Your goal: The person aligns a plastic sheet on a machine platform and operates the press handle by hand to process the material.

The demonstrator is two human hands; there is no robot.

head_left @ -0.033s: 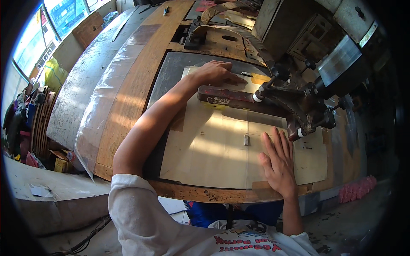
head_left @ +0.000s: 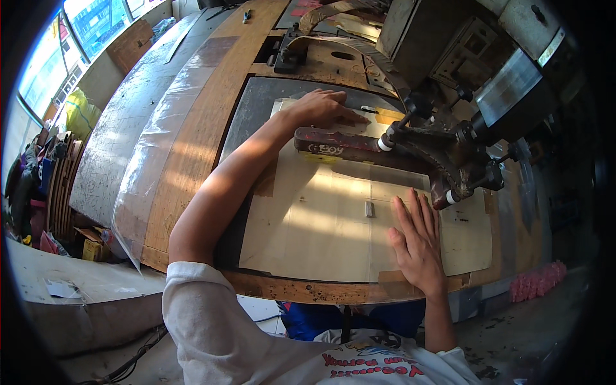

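Note:
A pale cream sheet [head_left: 308, 231] lies on a dark flat plate [head_left: 253, 102], fixed near its corners with brown tape. My right hand [head_left: 418, 247] rests flat on the sheet's near right part, fingers stretched out. Beyond a dark red metal bar [head_left: 346, 147], my left hand [head_left: 321, 109] reaches over the far part of the sheet with its fingers extended and nothing visible in them. The bar crosses above the sheet. A small grey rectangular piece [head_left: 369, 209] lies on the sheet, left of my right hand.
Right of the bar stands a machine bracket with black knobs [head_left: 420, 106] and a metal block [head_left: 513, 90]. A wooden table edge [head_left: 308, 292] runs in front of me. Clear plastic film [head_left: 154, 141] covers the left side. A pink bundle [head_left: 538, 281] sits far right.

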